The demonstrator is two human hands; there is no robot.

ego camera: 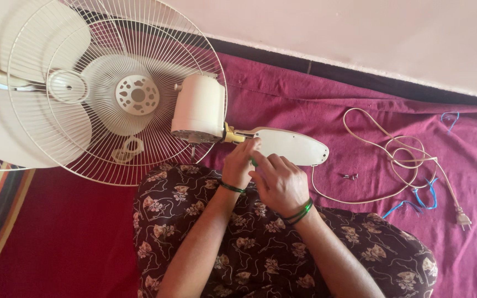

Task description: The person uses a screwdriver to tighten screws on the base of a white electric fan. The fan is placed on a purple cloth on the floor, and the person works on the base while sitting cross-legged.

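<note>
left hand point(240, 165) had its fingers curled in a closed grip, tips touching the near edge of the cream fan base point(291, 146) just beside the yellow joint point(231, 134). right hand point(279, 182) sat right next to it, grip pinched on a small green tool point(254, 162); most of the tool was hidden by the fingers. fan motor housing point(199, 107) lay on the maroon cloth point(316, 94) against the wire guard point(111, 88). loose screws point(350, 176) lay near the cream power cord point(393, 160), blue wires point(423, 193) beside it.
</note>
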